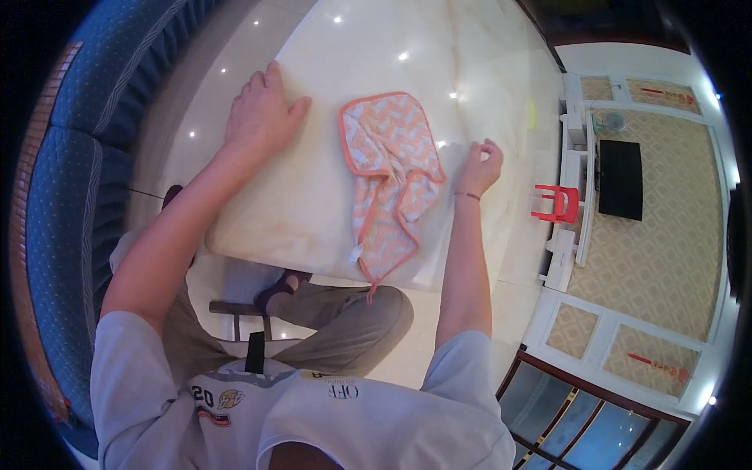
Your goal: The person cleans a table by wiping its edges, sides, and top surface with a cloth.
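Note:
A crumpled towel [392, 168] with a peach-and-white zigzag pattern and orange edging lies on the pale marble table [313, 219]. Its upper part is spread out, the middle is bunched in folds, and the narrow lower end with a hanging loop reaches over the near table edge. To its left, my left hand [262, 113] rests palm down on the tabletop, fingers stretched and thumb apart. On the towel's other side is my right hand [479, 166], its fingers curled in with nothing visible in them. Neither hand touches the towel.
A blue sofa [94, 172] runs along the left side. Beyond the table on the right stand a red plastic stool [558, 204], a white cabinet [570, 168] and a black television [620, 180]. A dark stool frame [235, 309] shows below the table edge, near my legs.

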### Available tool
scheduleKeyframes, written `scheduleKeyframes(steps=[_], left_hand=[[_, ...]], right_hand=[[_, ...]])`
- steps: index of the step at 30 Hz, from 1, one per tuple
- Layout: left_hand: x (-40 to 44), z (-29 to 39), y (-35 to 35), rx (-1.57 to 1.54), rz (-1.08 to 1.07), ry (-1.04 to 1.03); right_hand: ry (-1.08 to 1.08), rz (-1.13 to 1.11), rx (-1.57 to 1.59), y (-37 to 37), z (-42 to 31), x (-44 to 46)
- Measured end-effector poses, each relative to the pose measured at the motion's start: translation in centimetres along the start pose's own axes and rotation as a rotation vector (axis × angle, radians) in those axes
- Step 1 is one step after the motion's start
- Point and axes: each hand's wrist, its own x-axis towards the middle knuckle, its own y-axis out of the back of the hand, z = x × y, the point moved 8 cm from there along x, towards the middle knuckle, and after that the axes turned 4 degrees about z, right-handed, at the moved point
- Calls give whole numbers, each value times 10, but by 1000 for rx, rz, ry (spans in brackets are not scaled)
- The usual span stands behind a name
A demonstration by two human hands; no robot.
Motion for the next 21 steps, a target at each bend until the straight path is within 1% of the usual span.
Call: scheduleKeyframes(steps=[2, 6, 8, 9, 11, 15, 19, 21], left_hand=[[-1, 2, 2, -1, 29, -24], [0, 3, 4, -14, 7, -23], [0, 2, 2, -16, 4, -19], [1, 1, 0, -11, 18, -23], [0, 3, 1, -6, 29, -28], [0, 2, -1, -10, 16, -20], [0, 2, -1, -20, 39, -45], [-1, 4, 2, -13, 12, -25]], right_hand=[[0, -97, 124, 11, -25, -28], [124, -295, 246, 36, -90, -91], [330, -466, 171, 31, -126, -123], [331, -466, 172, 29, -136, -126], [515, -522, -92, 21, -154, -137], [485, -515, -164, -12, -143, -116], [445, -457, -157, -51, -107, -67], [428, -446, -142, -69, -87, -41]])
